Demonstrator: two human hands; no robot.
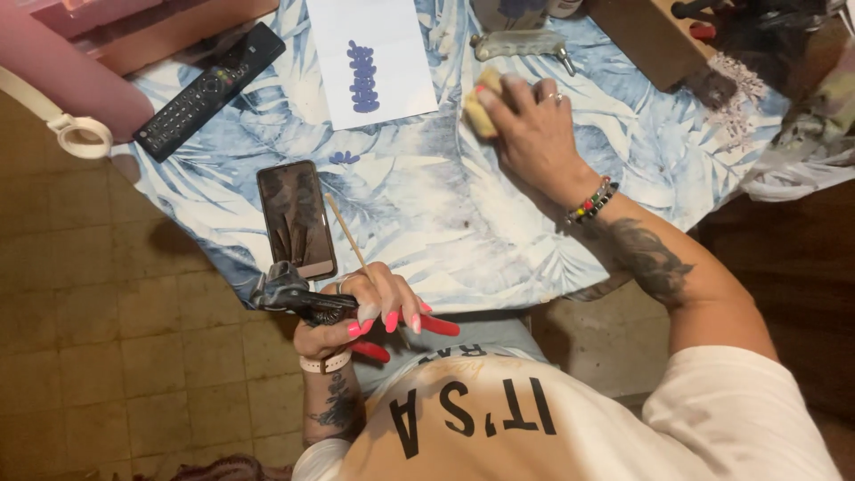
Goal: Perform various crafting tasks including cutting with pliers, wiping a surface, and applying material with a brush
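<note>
My left hand [356, 312] is at the near edge of the table, closed around dark pliers [298, 298] with red handles [436, 325]. A thin wooden stick [347, 236] is pinched in the same fingers and points up over the table. My right hand [534, 125] reaches further across the table, and its fingers press on a small yellowish block [479, 105]. The table has a cloth with a blue and white leaf print [427, 205].
A dark phone [297, 218] lies just beyond my left hand. A black remote [209, 89] lies at the far left, beside a white sheet [370, 62] carrying a blue beaded strip [362, 77]. A metal tool [521, 43] and a wooden box [650, 40] lie far right. Tiled floor [107, 338] is at the left.
</note>
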